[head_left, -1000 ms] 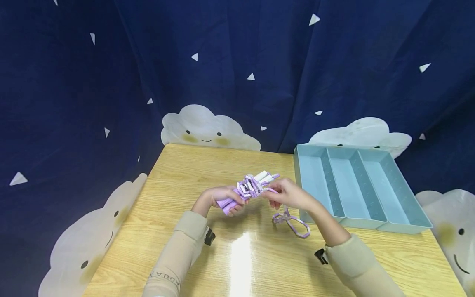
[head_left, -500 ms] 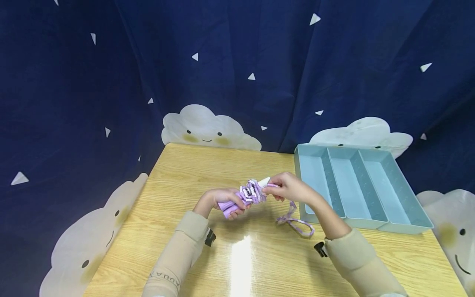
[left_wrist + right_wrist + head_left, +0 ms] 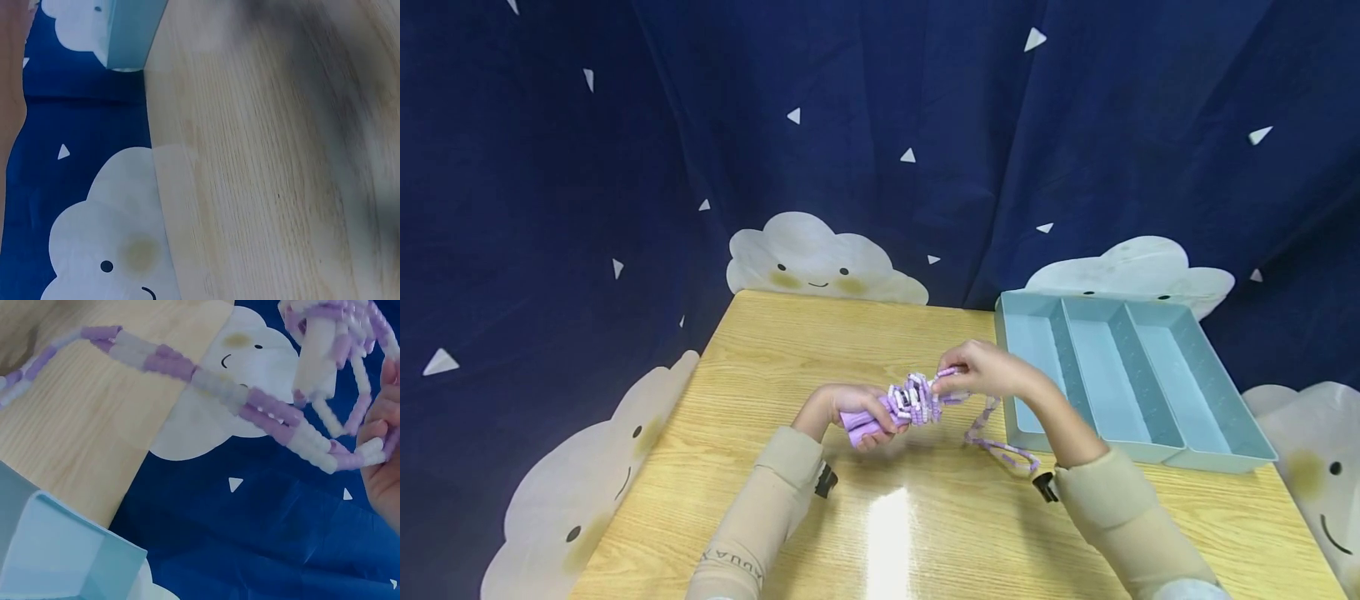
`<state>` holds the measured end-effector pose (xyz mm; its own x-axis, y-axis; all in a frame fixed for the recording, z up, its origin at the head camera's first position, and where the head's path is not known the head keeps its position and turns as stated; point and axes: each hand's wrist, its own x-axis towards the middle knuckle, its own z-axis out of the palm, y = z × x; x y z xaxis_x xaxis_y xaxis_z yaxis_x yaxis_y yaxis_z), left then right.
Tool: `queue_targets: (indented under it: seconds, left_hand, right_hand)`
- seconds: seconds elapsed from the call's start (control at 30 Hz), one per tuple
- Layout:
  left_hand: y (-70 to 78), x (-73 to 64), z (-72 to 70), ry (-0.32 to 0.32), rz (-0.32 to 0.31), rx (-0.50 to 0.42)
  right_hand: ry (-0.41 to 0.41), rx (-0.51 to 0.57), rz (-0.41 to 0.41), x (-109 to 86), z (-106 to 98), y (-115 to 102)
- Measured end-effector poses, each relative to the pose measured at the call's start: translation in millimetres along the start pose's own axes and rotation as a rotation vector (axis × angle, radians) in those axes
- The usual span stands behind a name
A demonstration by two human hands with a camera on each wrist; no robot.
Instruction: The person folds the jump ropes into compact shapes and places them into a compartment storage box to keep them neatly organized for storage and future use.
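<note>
A beaded jump rope with purple and white segments is wound in a bundle around its handles. My left hand grips the purple handles below the windings. At the other end of the bundle, my right hand pinches the rope between thumb and fingers. From there a loose tail hangs down toward the table. In the right wrist view, a doubled strand runs from the right hand past a white handle end. The left wrist view does not show the rope.
A pale blue tray with three long compartments stands on the right of the wooden table. Dark blue cloth with white clouds and triangles hangs behind and beside the table. Dark clips sit at both sleeve cuffs.
My right hand has moved slightly up around the handle ends with the strand. The loose tail has shifted right and grown shorter. The left hand keeps its grip, tilting the bundle slightly.
</note>
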<state>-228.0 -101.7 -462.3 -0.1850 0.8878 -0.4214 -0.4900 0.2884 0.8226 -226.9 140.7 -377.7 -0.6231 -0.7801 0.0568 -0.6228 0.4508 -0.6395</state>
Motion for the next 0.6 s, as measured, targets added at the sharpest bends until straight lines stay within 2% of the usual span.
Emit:
queue_targets:
  seconds: [0.4,0.6]
  left_hand:
    - [-0.9,-0.4,3.9,-0.150,0.003,0.010]
    - [1.7,-0.6,7.4,-0.199,-0.039,-0.010]
  right_hand:
    - [-0.070,0.082,-0.001,6.5,-7.2,-1.3]
    - [-0.079,0.182,-0.049,10.6,0.5,19.5]
